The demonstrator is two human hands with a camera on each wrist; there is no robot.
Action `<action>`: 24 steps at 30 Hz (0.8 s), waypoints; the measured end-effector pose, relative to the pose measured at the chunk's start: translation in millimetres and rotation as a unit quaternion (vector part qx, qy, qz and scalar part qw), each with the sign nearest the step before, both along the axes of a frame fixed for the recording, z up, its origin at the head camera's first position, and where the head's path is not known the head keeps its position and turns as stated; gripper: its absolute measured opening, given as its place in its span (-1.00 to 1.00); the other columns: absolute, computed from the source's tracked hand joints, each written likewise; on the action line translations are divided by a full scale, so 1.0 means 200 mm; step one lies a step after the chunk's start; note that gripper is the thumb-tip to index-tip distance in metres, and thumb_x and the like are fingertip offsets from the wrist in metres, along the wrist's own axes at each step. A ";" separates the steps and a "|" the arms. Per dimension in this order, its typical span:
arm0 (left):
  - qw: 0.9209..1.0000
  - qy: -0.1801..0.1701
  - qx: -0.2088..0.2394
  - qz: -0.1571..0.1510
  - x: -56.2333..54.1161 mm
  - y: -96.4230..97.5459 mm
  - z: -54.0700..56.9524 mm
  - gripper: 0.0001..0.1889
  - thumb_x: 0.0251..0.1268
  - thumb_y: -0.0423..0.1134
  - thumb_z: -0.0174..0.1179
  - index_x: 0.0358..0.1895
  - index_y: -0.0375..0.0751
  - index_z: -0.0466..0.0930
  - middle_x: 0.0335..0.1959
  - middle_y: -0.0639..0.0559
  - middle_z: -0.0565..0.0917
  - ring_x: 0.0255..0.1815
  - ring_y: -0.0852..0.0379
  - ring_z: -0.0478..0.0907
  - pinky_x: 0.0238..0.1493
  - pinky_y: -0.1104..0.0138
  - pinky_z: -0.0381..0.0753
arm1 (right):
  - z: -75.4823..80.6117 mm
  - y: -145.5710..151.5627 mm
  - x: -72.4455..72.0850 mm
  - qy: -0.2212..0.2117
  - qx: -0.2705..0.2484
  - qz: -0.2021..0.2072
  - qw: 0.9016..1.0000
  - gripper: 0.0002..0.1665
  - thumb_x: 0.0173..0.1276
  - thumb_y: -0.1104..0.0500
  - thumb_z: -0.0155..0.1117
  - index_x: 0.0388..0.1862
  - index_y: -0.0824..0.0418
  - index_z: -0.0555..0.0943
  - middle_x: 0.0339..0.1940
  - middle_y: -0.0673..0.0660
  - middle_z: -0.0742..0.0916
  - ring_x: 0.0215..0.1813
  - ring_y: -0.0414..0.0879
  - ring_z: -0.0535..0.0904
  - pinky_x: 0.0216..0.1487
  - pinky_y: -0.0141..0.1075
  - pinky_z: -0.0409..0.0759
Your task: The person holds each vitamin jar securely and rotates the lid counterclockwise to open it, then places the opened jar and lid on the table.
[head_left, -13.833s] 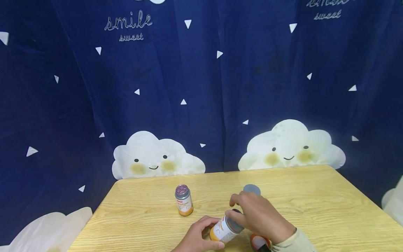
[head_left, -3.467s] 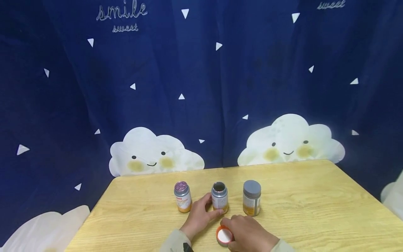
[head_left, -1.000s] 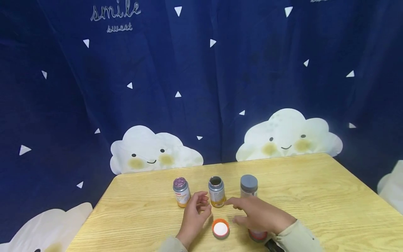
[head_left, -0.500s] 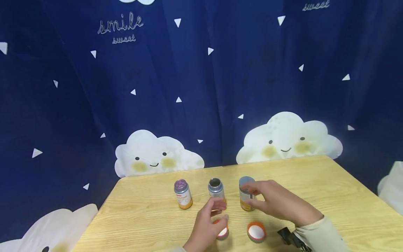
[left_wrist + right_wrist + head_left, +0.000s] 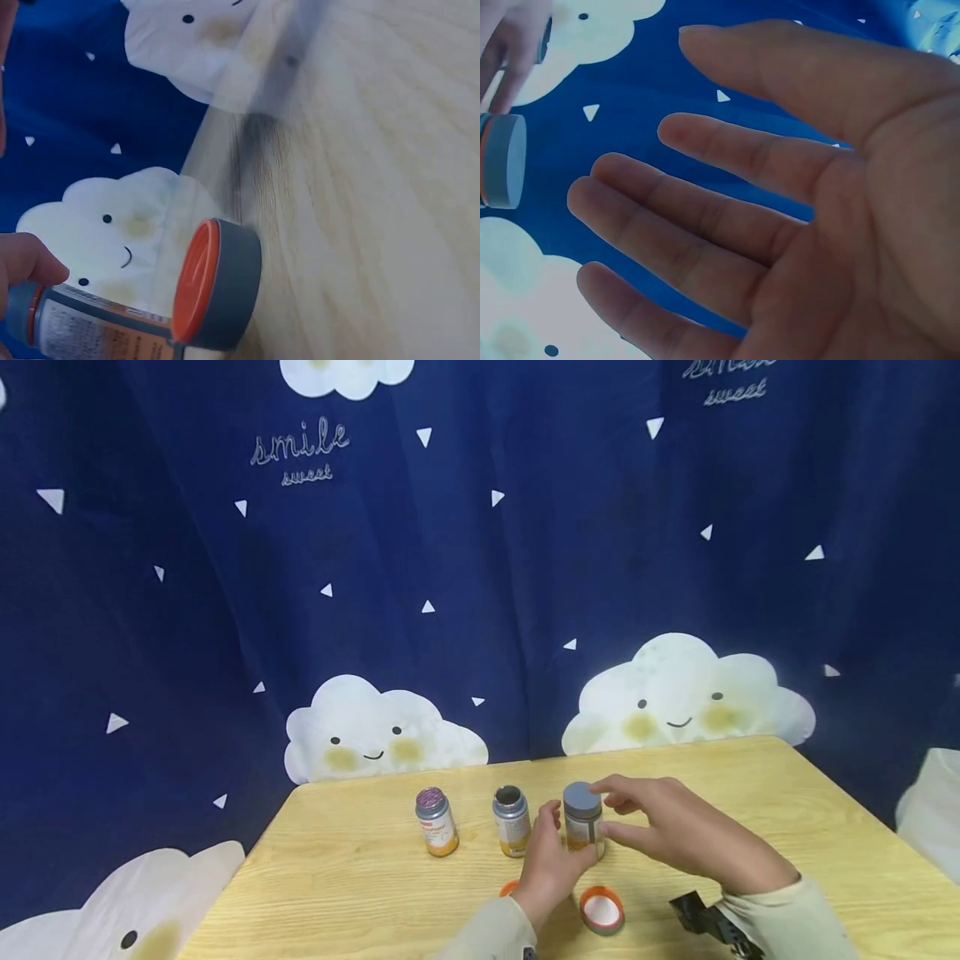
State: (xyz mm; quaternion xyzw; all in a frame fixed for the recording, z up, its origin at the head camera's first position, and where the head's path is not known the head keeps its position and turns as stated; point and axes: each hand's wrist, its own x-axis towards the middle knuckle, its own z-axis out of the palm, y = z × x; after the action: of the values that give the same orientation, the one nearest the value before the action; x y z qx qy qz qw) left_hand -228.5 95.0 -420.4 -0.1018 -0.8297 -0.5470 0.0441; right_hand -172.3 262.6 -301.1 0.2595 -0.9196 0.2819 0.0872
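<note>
We seem to be starting on the capped bottle (image 5: 577, 831), left hand (image 5: 551, 867) curved at it, hold unclear; right hand (image 5: 667, 822), wide, should grasp the lid (image 5: 581, 797).

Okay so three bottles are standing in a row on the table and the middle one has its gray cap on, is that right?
No, the middle bottle is uncapped, its mouth open; the gray cap is on the rightmost bottle, as the head view shows. The row of three on the table is right.
</note>
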 end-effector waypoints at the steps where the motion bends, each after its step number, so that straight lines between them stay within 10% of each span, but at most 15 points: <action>1: 1.000 -0.006 0.002 0.005 -0.02 0.01 -0.01 -0.18 -0.08 -0.25 0.47 0.31 -0.25 0.26 0.22 -0.23 0.44 0.24 -0.23 0.39 0.19 -0.08 0.41 | 0.00 0.00 0.00 0.002 0.000 0.000 1.000 -0.58 0.30 -0.05 0.32 0.12 -0.03 0.58 -0.06 0.06 0.72 -0.07 -0.02 0.66 -0.10 -0.02 0.61; 11: 0.999 -0.018 0.016 0.022 -0.12 0.05 -0.05 -0.28 -0.14 -0.34 0.48 0.20 -0.25 0.37 0.03 -0.10 0.57 0.09 -0.11 0.51 0.17 -0.01 0.45 | 0.03 -0.02 0.00 -0.018 -0.006 0.003 1.000 -0.58 0.30 -0.08 0.31 0.11 -0.02 0.59 -0.03 0.10 0.71 -0.07 -0.03 0.65 -0.11 -0.04 0.61; 24: 0.999 -0.009 -0.001 0.036 -0.11 0.08 -0.11 -0.43 -0.07 -0.24 0.51 0.04 -0.10 0.43 -0.08 -0.04 0.64 -0.03 0.01 0.58 0.06 0.08 0.53 | 0.00 -0.01 0.02 -0.037 -0.001 -0.001 0.999 -0.62 0.28 -0.01 0.32 0.07 -0.01 0.59 -0.06 0.00 0.71 -0.11 -0.07 0.64 -0.13 -0.08 0.60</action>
State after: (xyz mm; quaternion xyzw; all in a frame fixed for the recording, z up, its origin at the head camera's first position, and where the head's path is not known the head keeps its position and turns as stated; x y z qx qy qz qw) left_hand -251.4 110.1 -442.3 -0.0671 -0.8338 -0.5451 0.0557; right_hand -168.8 260.9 -300.4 0.2478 -0.9222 0.2922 0.0533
